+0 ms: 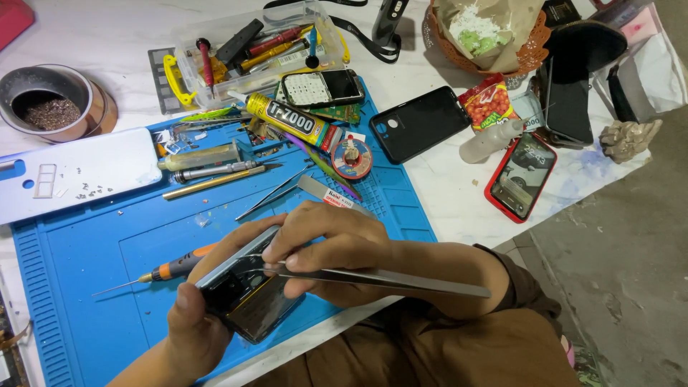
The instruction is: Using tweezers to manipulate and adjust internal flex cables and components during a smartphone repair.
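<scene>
left hand (192, 322) gripping an opened dark phone (247, 290), right hand (333, 247) pinching long steel tweezers (387, 281) over it (tips inside), orange-handled screwdriver (175, 269) just beside the phone

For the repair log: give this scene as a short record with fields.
left hand: holds opened phone above mat
right hand: grips tweezers, tips at phone's top
mat: blue, on white table
on mat: orange-handled probe, glue tube, screwdrivers
off mat: black case, red phone, tool box
</scene>
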